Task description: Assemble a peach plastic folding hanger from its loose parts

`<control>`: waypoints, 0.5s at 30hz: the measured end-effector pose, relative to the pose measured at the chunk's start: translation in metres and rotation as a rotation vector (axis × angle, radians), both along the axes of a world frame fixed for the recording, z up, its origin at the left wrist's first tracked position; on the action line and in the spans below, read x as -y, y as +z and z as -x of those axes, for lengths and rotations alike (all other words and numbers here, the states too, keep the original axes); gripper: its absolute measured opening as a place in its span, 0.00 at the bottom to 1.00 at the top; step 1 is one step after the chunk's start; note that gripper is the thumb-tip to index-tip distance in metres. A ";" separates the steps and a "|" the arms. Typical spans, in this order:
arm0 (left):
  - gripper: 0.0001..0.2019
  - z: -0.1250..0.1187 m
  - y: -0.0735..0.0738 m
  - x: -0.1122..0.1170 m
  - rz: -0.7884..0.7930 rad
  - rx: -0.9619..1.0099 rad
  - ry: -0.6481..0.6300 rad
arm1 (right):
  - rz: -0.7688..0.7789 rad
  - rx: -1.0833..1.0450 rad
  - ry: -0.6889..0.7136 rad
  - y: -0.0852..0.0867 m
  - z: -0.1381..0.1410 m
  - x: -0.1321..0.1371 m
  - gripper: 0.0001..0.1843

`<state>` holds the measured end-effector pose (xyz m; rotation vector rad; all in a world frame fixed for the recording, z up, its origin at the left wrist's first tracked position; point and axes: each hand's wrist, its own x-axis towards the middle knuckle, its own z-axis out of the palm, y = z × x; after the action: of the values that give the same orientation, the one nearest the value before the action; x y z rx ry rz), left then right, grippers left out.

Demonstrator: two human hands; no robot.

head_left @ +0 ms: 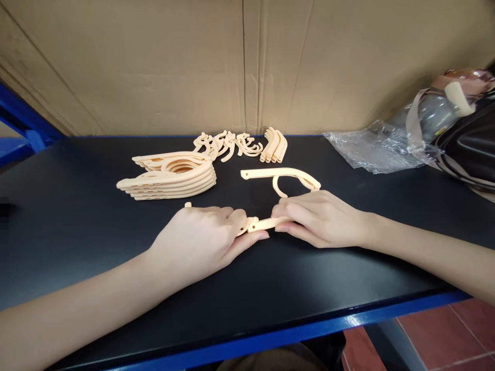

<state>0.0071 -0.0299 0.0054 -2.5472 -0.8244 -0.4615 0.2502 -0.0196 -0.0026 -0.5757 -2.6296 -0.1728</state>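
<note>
A blue frame (23, 116) stands at the rear left corner of the black worktop (77, 221), whose front edge carries a blue rail (255, 348). Left of centre, toward the rear edge, a stack of cream folded units (174, 189) lies flat, layer on layer, with the curved ends to the right. In front of this stack, the left hand (201, 232) grasps the left portion of a cream jointed part (265, 224), its thumb extended along the near side; a small cream tip (187, 205) shows beyond the knuckles. At the rear edge, near mid-width, lies a loose pile of small hooks (231, 139). The jointed part spans the gap between the two hands, between the centre and the front edge of the worktop; a small hole is visible in its bar. Behind it lies a single cream unit (266, 174) with a curved arm and a hook; whether it touches the right hand cannot be determined. Beside the hooks, curved arms (274, 146) lie bundled side by side. The right hand (325, 219) grasps the right portion of the jointed part between thumb and fingers. Toward the rear right corner are a clear plastic bag (375, 147), a translucent container (433, 116) and a dark bag (472, 139).
</note>
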 end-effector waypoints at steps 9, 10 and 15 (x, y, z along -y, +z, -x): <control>0.27 0.000 0.003 0.000 0.023 -0.011 0.009 | 0.034 0.001 0.001 0.000 0.000 0.001 0.09; 0.27 0.000 0.003 0.000 0.028 -0.012 0.008 | 0.038 0.002 0.000 0.000 0.000 0.001 0.09; 0.25 0.001 0.001 0.000 0.051 -0.014 0.014 | 0.050 0.022 -0.014 0.000 0.000 0.000 0.10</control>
<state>0.0057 -0.0297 0.0065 -2.5865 -0.8582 -0.4236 0.2505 -0.0198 -0.0030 -0.6124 -2.6586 -0.1194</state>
